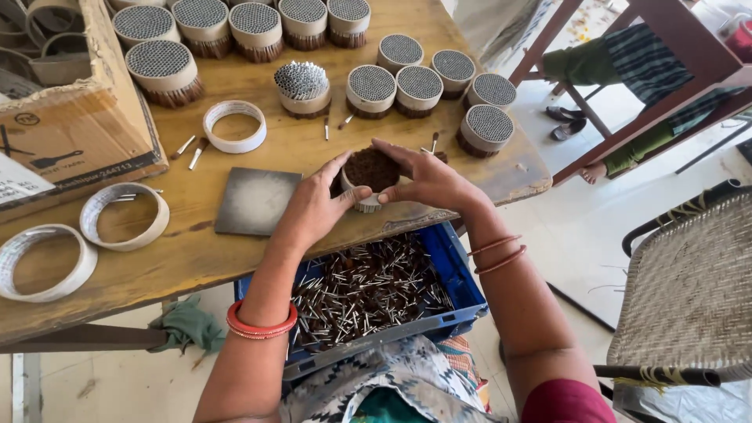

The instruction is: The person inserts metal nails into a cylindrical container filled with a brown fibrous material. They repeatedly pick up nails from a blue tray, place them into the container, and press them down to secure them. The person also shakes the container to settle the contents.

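Both hands — left hand (313,205), right hand (429,182) — clasp the round brush bundle (370,174) at frame centre; a loosened grip could spill bristles into the blue crate (457,266).

Bundle (370,174) sits between my left hand (313,207) and right hand (431,182), on the table (196,251) edge. Crate (462,278) below, on my lap. Finished bundles (419,82) behind; tape rings (125,213) left.

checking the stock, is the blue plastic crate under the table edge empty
No, the blue plastic crate below the wooden table holds a heap of small brown-tipped metal sticks.
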